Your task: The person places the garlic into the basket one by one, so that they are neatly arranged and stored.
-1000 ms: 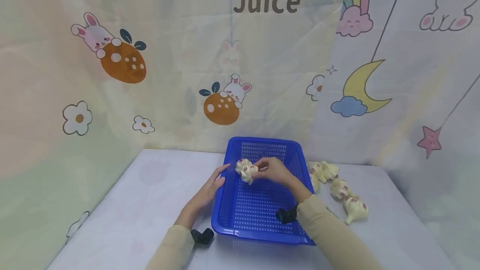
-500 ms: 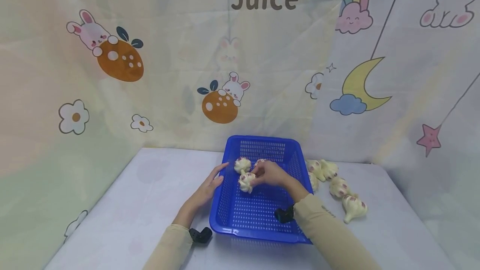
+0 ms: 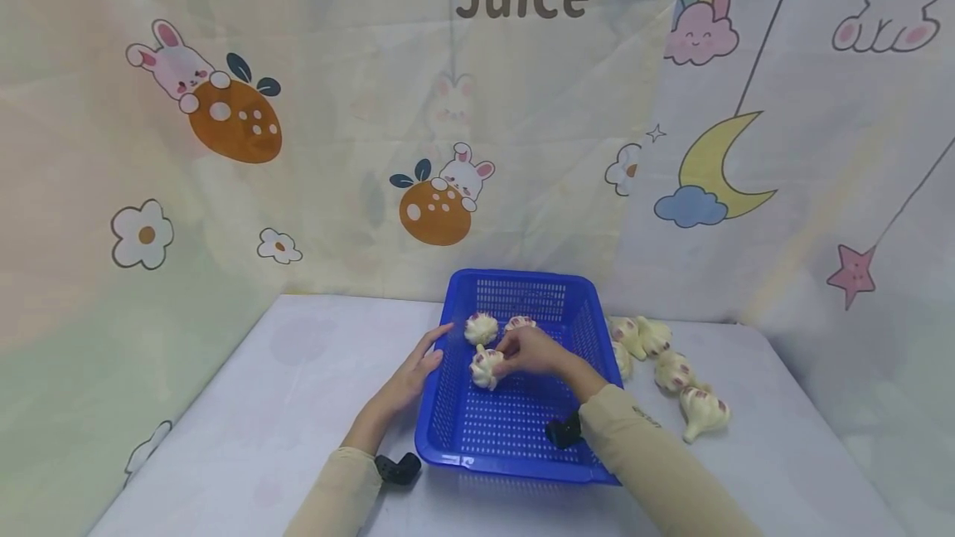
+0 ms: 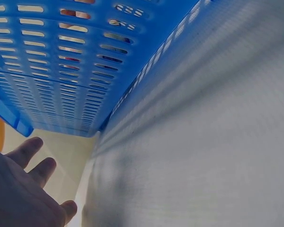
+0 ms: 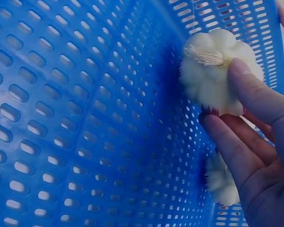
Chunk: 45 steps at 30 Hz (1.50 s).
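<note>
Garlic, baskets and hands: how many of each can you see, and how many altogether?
Garlic bulbs in view: 8, with 3 inside and 5 outside
Blue basket: 1
Left hand and right hand: 2
Total: 11

White table [image 3: 254, 421] under blue basket [image 3: 515, 468], garlic bulbs [image 3: 705, 411]
</note>
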Available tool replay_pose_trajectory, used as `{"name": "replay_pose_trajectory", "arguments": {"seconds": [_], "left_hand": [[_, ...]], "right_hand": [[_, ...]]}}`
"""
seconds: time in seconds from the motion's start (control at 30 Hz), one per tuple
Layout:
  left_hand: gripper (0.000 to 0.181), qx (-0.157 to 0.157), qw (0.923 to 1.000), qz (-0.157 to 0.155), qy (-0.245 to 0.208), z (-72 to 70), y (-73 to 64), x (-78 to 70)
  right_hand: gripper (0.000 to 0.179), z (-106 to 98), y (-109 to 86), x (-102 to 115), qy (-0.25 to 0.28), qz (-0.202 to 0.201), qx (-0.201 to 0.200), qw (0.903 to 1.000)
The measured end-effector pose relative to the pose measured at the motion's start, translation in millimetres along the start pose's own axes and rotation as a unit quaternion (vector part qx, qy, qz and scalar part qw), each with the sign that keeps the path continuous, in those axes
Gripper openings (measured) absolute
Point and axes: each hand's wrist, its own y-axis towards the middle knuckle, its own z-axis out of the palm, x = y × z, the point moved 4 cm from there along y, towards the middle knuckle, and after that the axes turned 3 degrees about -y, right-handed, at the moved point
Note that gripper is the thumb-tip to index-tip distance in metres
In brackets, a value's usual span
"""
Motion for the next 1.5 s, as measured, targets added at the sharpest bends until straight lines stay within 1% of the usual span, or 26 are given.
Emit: {"name": "replay_pose_trajectory", "arguments": {"seconds": [0.13, 0.33, 0.53, 0.6, 0.77, 0.83, 0.97, 1.1, 1.13, 1.2, 1.33, 1.37, 1.5], "left_hand": [[0.048, -0.002, 1.0, 0.003, 0.001, -1.0, -0.4, -0.1], [0.049, 0.01, 0.9998, 0.012, -0.009, -1.5, 0.2, -0.4], [0.049, 0.016, 0.9998, 0.009, -0.01, -0.6, 1.7, 1.5], [0.05, 0.018, 0.9998, 0.006, -0.012, 0.0, 1.5, -1.7], [0.051, 0.019, 0.9998, -0.002, -0.009, 1.9, -2.8, -24.4], [0.051, 0.019, 0.9998, -0.005, -0.002, 2.7, -4.8, -31.7], [0.051, 0.019, 0.9998, -0.009, 0.002, 3.5, -6.0, -35.2], [0.051, 0.019, 0.9998, -0.008, 0.001, 3.6, -5.9, -35.9], [0.051, 0.021, 0.9998, -0.008, -0.002, 3.5, -5.8, -36.0], [0.051, 0.022, 0.9997, -0.006, -0.004, 3.1, -5.6, -36.2], [0.051, 0.028, 0.9994, 0.001, -0.018, 2.8, -4.3, -33.5], [0.051, 0.028, 0.9994, 0.003, -0.017, 2.6, -4.0, -31.9], [0.05, 0.025, 0.9994, 0.01, -0.021, 1.3, -0.7, -15.9]], "right_hand": [[0.025, 3, 2.2, -2, 0.005, 0.012, 0.0, 0.9999], [0.024, 4, 3.2, -3, 0.006, 0.025, -0.008, 0.9996], [0.023, 4, 1.7, -2, -0.003, 0.037, -0.015, 0.9992], [0.023, 4, 1.3, -2, -0.01, 0.036, -0.021, 0.9991], [0.028, 2, 2.3, -1, -0.021, 0.039, -0.031, 0.9986], [0.031, 2, 2.9, -1, -0.023, 0.036, -0.03, 0.9986], [0.036, 3, 3.9, -2, -0.019, 0.025, -0.026, 0.9992], [0.038, 2, 3.2, -3, -0.001, 0.015, -0.012, 0.9998], [0.039, 4, 5.7, -8, -0.002, -0.003, -0.011, 0.9999], [0.04, 3, 4.5, -6, 0.0, -0.005, -0.005, 1.0], [0.041, 3, 4.4, -5, 0.002, 0.01, 0.002, 0.9999], [0.039, 2, 2.0, 0, 0.005, 0.03, 0.004, 0.9995], [0.038, 3, 2.7, -1, 0.0, 0.042, 0.007, 0.9991]]}}
